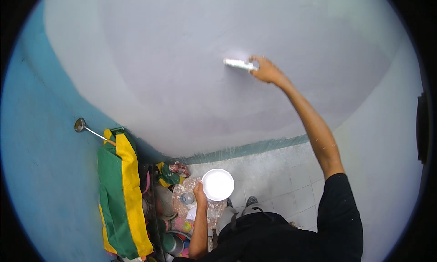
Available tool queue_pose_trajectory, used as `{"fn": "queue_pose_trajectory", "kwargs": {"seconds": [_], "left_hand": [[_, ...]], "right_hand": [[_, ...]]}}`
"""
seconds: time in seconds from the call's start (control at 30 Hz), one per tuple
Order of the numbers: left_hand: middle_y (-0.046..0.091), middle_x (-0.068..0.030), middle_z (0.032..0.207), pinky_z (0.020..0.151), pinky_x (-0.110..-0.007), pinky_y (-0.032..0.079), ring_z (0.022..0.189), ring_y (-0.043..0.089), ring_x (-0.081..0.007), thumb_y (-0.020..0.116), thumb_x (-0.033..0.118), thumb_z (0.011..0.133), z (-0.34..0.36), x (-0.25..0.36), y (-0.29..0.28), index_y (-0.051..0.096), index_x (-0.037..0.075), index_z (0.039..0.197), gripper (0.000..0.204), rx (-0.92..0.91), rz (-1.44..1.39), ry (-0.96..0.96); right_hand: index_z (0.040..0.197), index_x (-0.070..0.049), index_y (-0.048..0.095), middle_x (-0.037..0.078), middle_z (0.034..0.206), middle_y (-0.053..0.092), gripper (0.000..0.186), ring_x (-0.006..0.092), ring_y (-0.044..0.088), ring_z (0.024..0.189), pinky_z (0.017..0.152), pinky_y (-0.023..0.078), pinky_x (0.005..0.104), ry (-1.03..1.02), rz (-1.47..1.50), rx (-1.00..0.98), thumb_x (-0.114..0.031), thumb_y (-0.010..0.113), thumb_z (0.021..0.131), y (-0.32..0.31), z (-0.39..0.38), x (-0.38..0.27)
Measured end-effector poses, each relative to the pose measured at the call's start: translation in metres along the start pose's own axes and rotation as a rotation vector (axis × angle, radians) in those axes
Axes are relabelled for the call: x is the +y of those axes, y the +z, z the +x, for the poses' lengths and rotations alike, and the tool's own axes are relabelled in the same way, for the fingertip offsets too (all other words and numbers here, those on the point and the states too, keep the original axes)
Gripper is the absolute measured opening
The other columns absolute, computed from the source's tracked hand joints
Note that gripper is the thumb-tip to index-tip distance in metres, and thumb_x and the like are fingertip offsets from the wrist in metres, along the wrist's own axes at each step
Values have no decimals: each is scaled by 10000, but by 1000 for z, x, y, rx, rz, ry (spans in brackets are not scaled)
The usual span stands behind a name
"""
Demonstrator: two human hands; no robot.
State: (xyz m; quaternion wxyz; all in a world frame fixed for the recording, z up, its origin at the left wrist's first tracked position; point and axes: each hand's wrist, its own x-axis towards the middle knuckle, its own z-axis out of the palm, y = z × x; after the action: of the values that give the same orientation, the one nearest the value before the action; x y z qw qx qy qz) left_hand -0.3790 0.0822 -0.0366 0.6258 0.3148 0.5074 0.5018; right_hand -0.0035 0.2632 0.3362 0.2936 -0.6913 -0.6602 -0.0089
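Observation:
My right hand (266, 70) reaches up to the pale lilac-grey wall (182, 98). It grips one end of a long white tool (239, 64) that looks like a paint roller, slightly blurred, held close against the wall. A bright white patch shows just above the tool. Low at my left side, my left hand (199, 194) closes on the rim of a round white bowl (217, 184), whose inside looks plain white. I cannot tell whether paint is in it. Small white specks dot my right arm and black sleeve.
To the left, a green and yellow cloth cover (120, 193) stands by a blue wall (41, 125), with a ladle (88, 129) hanging over it. Several pots (173, 244) and a clear jar (186, 198) sit beside my left arm. Grey tiles (277, 182) cover the floor.

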Motion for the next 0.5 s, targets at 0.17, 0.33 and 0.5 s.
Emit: {"fn": "queue_pose_trajectory", "kwargs": {"seconds": [0.17,0.33,0.5], "left_hand": [[623,-42,885,744,-298,460,803,581,-126,463,296,1025,2,3,10,640,-30,973,375,-78,12,-25],[601,-21,856,733,-296,445,791,559,-110,471,306,1021,3,8,16,622,-3,909,361,-100,52,-43],[605,-31,860,733,-291,441,790,560,-119,473,322,1018,5,2,12,625,-6,922,374,-39,12,-61]], "right_hand": [[1196,-139,599,96,728,639,315,177,588,592,501,463,356,35,-76,251,-236,619,897,-117,32,-78],[1186,7,558,256,882,672,324,379,672,795,705,526,465,-202,-147,669,-150,491,911,-129,49,-110],[1397,-14,370,287,798,646,534,429,665,751,611,538,521,0,-263,501,-48,497,880,-57,53,-108]]}}
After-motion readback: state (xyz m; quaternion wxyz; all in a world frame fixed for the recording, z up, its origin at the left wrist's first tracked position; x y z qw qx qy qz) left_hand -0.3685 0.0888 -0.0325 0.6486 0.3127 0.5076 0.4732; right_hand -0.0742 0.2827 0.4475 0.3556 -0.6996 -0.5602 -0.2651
